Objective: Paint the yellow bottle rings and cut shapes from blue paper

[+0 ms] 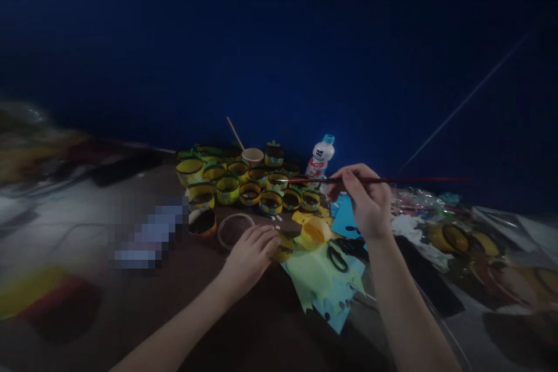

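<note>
Extending nearly level, slender paintbrush (pixel 320 181), long, dark red

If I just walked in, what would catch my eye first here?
Probably the cluster of round, open-topped yellow containers, bunched mid-picture before the dark blue backdrop. Next, the thin, dark-red-handled brush held level in the right hand. Just beyond it, a white plastic bottle with a blue cap stands out.

My left hand (pixel 259 241) covers part of a yellow piece (pixel 285 249) — I can't see its full outline. My right hand (pixel 368 200) partly hides the paintbrush (pixel 316 181). Far left, a yellow-and-red thing (pixel 41 289) — cut off, badly blurred.
</note>
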